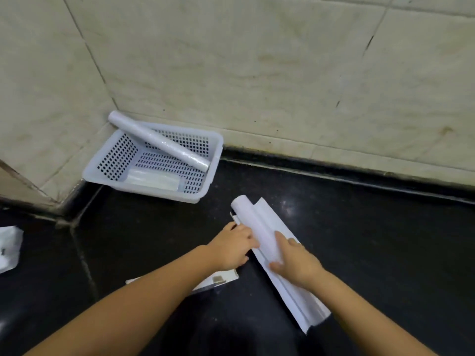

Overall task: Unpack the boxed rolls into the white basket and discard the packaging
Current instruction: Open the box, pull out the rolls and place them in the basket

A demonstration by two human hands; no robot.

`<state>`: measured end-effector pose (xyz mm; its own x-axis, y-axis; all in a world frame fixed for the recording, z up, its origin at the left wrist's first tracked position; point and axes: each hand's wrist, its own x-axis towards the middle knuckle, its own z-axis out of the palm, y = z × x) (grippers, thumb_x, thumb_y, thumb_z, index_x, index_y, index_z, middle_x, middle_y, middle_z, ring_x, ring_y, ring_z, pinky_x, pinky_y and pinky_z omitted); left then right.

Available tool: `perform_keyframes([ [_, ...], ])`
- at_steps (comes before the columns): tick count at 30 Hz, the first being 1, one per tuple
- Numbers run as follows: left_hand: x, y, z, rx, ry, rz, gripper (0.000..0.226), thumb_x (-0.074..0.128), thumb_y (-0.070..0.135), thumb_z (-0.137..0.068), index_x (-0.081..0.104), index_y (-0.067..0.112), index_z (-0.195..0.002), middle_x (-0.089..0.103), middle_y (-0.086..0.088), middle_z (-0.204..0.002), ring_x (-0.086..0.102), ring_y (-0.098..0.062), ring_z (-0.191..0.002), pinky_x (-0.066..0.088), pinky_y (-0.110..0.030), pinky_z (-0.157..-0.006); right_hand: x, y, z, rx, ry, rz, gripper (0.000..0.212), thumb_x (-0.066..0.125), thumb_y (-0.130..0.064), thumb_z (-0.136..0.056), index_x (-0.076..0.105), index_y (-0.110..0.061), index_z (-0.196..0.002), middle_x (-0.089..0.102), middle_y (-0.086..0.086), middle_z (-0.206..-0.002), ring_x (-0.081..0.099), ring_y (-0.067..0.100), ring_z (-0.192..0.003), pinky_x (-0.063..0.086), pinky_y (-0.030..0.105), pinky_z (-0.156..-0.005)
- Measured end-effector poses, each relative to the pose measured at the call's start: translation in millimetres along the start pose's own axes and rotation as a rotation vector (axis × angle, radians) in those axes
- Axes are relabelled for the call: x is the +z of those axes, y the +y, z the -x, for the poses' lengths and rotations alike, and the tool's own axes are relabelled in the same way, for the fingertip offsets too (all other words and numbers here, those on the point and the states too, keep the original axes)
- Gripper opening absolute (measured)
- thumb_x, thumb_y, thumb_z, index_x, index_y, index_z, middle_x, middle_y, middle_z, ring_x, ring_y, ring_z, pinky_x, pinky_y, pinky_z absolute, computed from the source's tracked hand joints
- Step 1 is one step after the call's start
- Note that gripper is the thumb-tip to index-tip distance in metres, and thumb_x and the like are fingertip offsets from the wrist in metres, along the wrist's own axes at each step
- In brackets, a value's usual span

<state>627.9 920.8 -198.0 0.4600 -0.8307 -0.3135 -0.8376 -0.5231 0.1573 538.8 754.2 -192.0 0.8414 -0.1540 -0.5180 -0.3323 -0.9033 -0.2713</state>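
The roll (257, 227) lies in its opened box (290, 276), long axis pointing toward the white basket (154, 160); the right hand (295, 260) presses flat on it, nearer than the left hand (231, 250), curled at the box edge.

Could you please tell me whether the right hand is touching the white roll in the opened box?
Touching. The head view shows the right hand with fingers lying flat on the white roll.
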Motion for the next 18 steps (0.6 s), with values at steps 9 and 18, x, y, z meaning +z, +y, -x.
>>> perform_keyframes([
  [9, 4, 18, 10, -0.088, -0.023, -0.205, 0.027, 0.038, 0.006, -0.092, 0.062, 0.017, -0.096, 0.059, -0.006, -0.105, 0.049, -0.024, -0.107, 0.01, -0.048, -0.117, -22, 29, -3, 0.01, 0.13, -0.241, 0.062, 0.054, -0.031, -0.087, 0.027, -0.014, -0.14, 0.046, 0.018, -0.128, 0.048, 0.035, -0.114, 0.046, 0.038, -0.089],
  [18, -21, -31, 58, -0.121, 0.307, 0.25, 0.036, 0.048, 0.024, -0.086, 0.06, 0.02, -0.119, 0.064, 0.0, -0.113, 0.054, -0.016, -0.108, 0.035, -0.032, -0.104, -115, -17, -51, -0.102, 0.352, -0.214, 0.063, 0.058, -0.025, -0.081, 0.032, -0.013, -0.138, 0.052, 0.022, -0.121, 0.053, 0.038, -0.104, 0.044, 0.037, -0.076],
])
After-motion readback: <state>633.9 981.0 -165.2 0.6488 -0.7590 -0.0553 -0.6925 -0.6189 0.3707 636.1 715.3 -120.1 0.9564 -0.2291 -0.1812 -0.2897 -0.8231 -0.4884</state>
